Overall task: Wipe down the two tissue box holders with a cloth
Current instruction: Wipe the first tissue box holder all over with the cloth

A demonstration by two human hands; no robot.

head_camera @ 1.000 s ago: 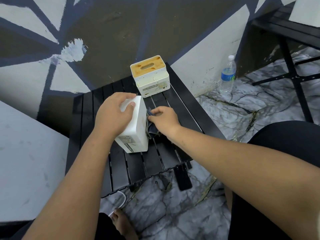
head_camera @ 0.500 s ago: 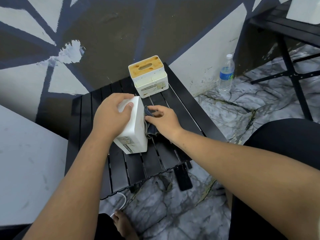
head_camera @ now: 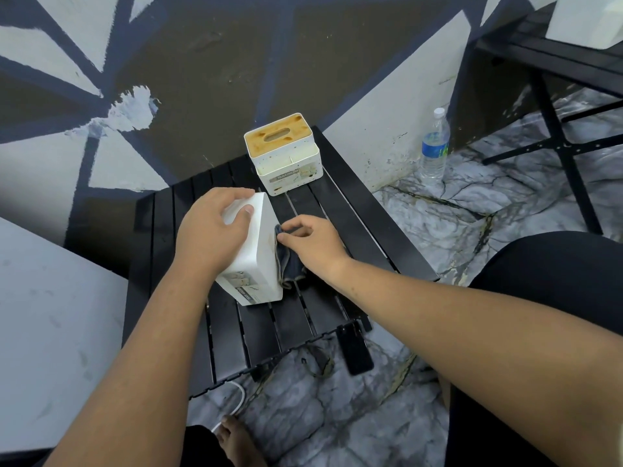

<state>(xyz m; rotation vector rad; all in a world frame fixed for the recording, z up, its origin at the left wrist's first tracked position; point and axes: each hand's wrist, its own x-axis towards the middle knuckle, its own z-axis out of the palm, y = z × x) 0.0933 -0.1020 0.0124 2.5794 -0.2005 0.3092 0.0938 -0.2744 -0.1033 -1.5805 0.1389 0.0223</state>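
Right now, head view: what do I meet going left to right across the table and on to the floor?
left hand → tipped holder → cloth → right hand → bottle. The far holder overlaps them, so it is left out.

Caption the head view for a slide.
Left hand grips white tissue box holder; right hand holds dark cloth against it.

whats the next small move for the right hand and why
Probably draw the cloth along the right side of the near holder toward its label end. The left hand grips that holder steady, and the right hand pinches the cloth against the far end of that side, so a stroke is set up. The far holder can wait.
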